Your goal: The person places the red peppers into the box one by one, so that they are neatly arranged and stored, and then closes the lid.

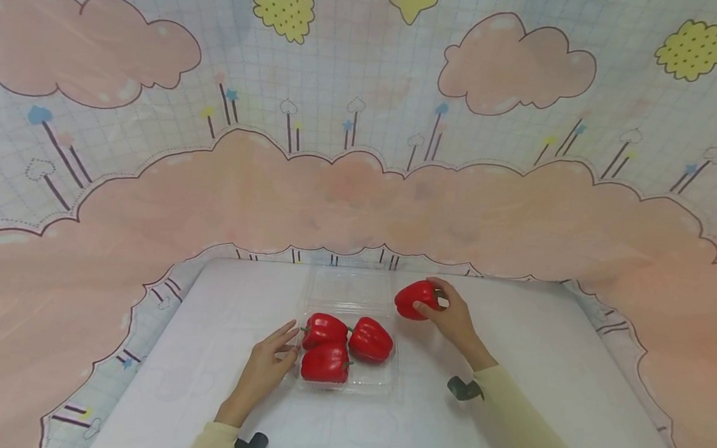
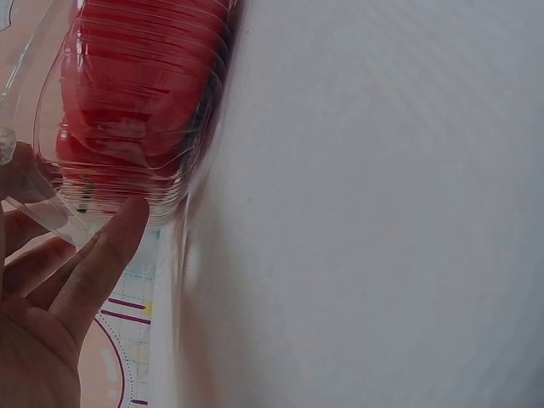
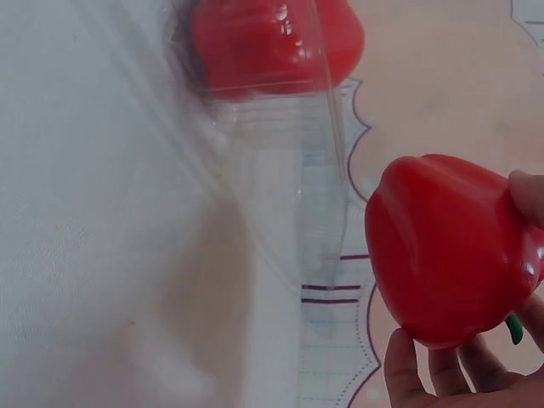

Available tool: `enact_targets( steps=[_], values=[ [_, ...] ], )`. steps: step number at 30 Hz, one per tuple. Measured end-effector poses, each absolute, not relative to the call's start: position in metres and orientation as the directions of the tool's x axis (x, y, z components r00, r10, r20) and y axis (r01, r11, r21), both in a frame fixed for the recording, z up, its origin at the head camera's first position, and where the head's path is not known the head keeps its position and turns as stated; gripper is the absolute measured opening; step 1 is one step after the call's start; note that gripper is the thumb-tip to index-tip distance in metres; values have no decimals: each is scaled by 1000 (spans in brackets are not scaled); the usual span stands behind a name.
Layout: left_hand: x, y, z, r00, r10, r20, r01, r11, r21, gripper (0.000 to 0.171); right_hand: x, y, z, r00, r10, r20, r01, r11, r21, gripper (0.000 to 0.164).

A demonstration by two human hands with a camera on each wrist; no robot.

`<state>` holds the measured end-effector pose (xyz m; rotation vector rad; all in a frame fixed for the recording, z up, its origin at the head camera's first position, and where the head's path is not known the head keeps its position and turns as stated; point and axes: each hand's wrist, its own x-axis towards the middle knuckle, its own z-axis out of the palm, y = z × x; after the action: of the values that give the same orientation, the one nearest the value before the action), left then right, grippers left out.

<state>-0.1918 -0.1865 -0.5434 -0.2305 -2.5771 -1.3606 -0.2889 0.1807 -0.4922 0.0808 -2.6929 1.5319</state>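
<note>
A clear plastic clamshell box (image 1: 375,378) stands in the middle of the table with its lid (image 1: 349,289) folded back. Three red bell peppers sit in it: one at the back left (image 1: 325,330), one at the front left (image 1: 325,362) and one on the right (image 1: 372,340). Raised beside the lid, a fourth bell pepper (image 3: 455,251) is gripped by my right hand (image 1: 452,317), thumb on one side and fingers on the other, its green stem toward the palm. My left hand (image 1: 266,363) rests its extended fingers and thumb against the box's left side.
The white table (image 1: 201,331) reaches out on both sides of the box. Behind it hangs a printed cloth (image 1: 366,204) with clouds and stars. Dark wrist-worn devices show at the left wrist (image 1: 251,447) and the right wrist (image 1: 464,389).
</note>
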Motion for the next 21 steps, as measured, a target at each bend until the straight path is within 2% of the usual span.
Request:
enact_targets(
  steps=[21],
  values=[
    [-193, -186, -547, -966, 21, 256, 221, 574, 788, 44, -260, 174, -480, -988, -88, 125, -152, 501, -852, 78]
  ],
)
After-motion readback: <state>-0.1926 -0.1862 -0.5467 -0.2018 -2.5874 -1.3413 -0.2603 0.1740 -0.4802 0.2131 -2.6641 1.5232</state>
